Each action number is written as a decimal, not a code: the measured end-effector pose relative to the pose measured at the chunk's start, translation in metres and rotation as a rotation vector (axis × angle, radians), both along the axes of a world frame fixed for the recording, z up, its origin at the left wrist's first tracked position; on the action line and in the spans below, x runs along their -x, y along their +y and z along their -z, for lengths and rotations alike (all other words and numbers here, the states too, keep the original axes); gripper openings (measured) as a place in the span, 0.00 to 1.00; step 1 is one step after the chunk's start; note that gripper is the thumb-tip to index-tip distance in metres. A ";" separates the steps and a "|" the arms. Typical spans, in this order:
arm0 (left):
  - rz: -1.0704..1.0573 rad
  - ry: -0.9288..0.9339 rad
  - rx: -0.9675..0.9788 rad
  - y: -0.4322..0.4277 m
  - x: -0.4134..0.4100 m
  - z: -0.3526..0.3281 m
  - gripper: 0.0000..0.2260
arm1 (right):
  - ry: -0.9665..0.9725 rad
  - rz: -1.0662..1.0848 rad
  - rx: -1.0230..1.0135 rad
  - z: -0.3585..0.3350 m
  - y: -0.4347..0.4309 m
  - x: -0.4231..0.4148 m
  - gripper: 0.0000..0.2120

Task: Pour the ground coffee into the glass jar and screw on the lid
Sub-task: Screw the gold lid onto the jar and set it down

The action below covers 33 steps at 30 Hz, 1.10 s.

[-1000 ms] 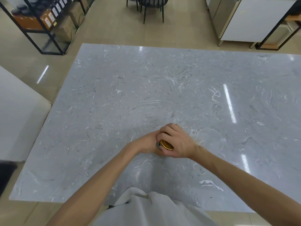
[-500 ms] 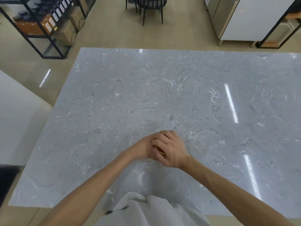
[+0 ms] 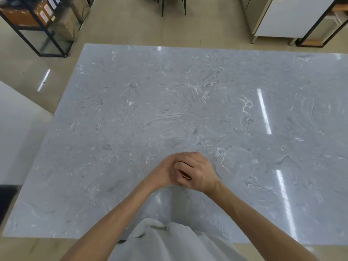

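Under my right hand (image 3: 195,169) sits the round gold metal lid (image 3: 185,175), grip closed around it, twisting I'd guess. Left hand (image 3: 162,173) wraps the mostly hidden glass jar below. Right of my grip, a clear round dish (image 3: 238,163) looks empty on the grey marble table (image 3: 131,110), so only tightening's left.

No words or numbers can be read anywhere; the small white labels (image 3: 49,10) on the brown cardboard boxes (image 3: 28,16) on the black metal shelf (image 3: 37,42) are too small and blurry to read.
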<state>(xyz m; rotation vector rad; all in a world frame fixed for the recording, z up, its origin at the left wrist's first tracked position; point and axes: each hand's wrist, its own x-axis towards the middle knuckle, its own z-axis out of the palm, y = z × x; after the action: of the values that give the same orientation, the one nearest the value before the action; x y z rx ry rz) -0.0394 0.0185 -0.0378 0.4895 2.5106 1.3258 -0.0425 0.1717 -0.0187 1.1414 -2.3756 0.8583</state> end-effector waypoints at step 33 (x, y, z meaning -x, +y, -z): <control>-0.083 0.183 0.240 0.010 -0.015 0.011 0.14 | 0.068 0.186 0.025 0.004 -0.015 -0.019 0.03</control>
<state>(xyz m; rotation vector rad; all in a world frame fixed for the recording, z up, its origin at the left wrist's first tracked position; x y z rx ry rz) -0.0240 0.0288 -0.0490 0.4775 2.8207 1.0274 -0.0234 0.1571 -0.0228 0.9078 -2.3637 0.7721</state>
